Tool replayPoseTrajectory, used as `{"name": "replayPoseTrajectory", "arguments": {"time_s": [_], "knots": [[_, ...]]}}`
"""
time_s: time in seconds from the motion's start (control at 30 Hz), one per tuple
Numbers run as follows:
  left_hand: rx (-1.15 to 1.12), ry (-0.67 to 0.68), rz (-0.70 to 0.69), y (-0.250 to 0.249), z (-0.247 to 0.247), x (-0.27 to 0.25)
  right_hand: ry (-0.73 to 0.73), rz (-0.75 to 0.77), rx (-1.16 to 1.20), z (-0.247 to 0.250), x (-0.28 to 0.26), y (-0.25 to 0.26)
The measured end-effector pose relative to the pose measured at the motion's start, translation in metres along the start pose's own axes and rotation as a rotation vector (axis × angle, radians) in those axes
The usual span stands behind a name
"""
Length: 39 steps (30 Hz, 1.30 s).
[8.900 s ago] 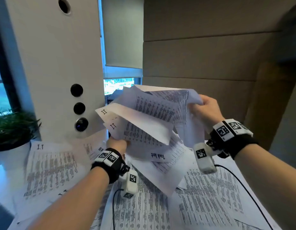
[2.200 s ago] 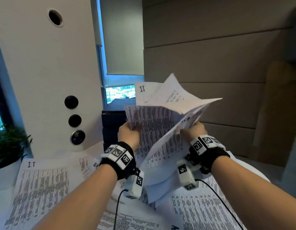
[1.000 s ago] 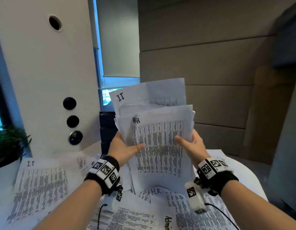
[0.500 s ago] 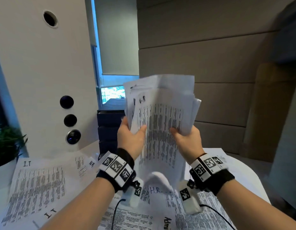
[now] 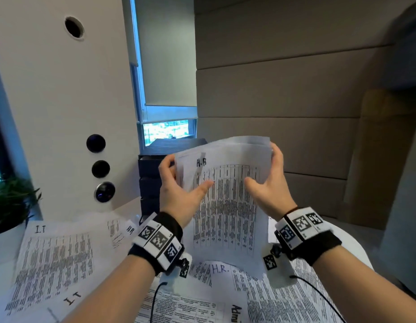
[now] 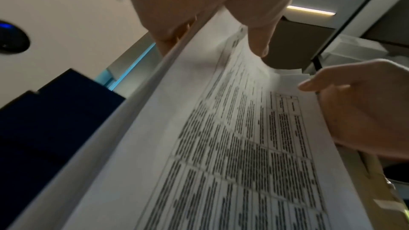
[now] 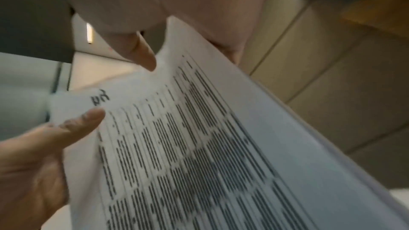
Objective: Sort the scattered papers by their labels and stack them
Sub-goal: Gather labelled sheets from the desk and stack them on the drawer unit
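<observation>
I hold an upright stack of printed papers (image 5: pixel 225 206) above the table, its front sheet hand-labelled "H.R". My left hand (image 5: pixel 179 192) grips the left edge, thumb on the front and fingers behind. My right hand (image 5: pixel 265 183) grips the right edge, with its fingers curled over the upper corner. The left wrist view shows the stack (image 6: pixel 221 146) from below, with the left thumb pressing its face. The right wrist view shows the same stack (image 7: pixel 199 146). Loose sheets lie on the table: an "I.T" sheet (image 5: pixel 55 264), an "H.R." sheet (image 5: pixel 221 269) and an "Admi…" sheet (image 5: pixel 235 313).
A potted plant (image 5: pixel 9 206) stands at the left table edge. A pile of dark blue boxes (image 5: pixel 151 173) sits behind the held stack, beside a white column (image 5: pixel 62 113) with round black fittings. The round white table's rim (image 5: pixel 351 248) curves away on the right.
The uneven bundle, with an "I.T" sheet poking out at the top, has been evened into a neater stack with "H.R" in front. Both hands have slid higher along its side edges.
</observation>
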<state>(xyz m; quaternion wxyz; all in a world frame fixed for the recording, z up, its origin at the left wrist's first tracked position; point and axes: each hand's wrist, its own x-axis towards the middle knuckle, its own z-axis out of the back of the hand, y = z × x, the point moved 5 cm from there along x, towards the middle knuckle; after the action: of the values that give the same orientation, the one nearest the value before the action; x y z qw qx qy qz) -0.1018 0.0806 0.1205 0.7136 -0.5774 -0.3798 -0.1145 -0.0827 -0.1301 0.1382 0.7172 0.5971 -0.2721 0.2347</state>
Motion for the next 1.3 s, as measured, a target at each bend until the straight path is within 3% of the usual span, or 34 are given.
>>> {"name": "replayPoseTrajectory", "arguments": {"time_s": [0.1, 0.17, 0.23, 0.3, 0.4, 0.5, 0.63, 0.83, 0.93, 1.03, 1.13, 1.3], "knots": [[0.153, 0.015, -0.171, -0.008, -0.002, 0.003, 0.025, 0.130, -0.417, -0.002, 0.013, 0.024], [0.221, 0.026, -0.231, -0.010, -0.001, 0.003, 0.037, 0.159, -0.546, -0.001, 0.017, 0.028], [0.175, 0.041, -0.175, -0.003, 0.001, 0.003, -0.015, 0.130, -0.492, 0.007, 0.020, 0.023], [0.065, 0.108, -0.008, 0.011, 0.000, -0.001, -0.079, 0.095, -0.365, 0.018, 0.019, 0.014], [0.120, 0.205, 0.125, 0.028, -0.004, -0.012, -0.117, 0.113, -0.130, 0.027, 0.011, 0.010], [0.063, 0.121, 0.170, 0.033, -0.006, -0.024, -0.094, -0.045, 0.086, 0.022, -0.004, -0.012], [-0.094, -0.051, 0.252, 0.041, -0.004, -0.032, 0.024, -0.302, -0.018, 0.005, -0.025, -0.050], [-0.160, -0.147, 0.189, 0.030, 0.000, -0.023, -0.132, -0.239, 0.119, 0.013, -0.024, -0.047], [-0.039, -0.019, 0.113, 0.034, -0.002, -0.029, -0.089, -0.320, 0.150, 0.009, -0.032, -0.057], [-0.012, 0.165, 0.253, 0.050, -0.009, -0.041, 0.073, -0.424, 0.016, 0.001, -0.042, -0.070], [0.077, 0.202, 0.396, 0.054, -0.008, -0.044, 0.217, -0.447, -0.165, -0.005, -0.047, -0.072], [-0.012, -0.006, 0.388, 0.025, 0.001, -0.016, -0.043, -0.274, -0.160, 0.017, -0.031, -0.038]]}}
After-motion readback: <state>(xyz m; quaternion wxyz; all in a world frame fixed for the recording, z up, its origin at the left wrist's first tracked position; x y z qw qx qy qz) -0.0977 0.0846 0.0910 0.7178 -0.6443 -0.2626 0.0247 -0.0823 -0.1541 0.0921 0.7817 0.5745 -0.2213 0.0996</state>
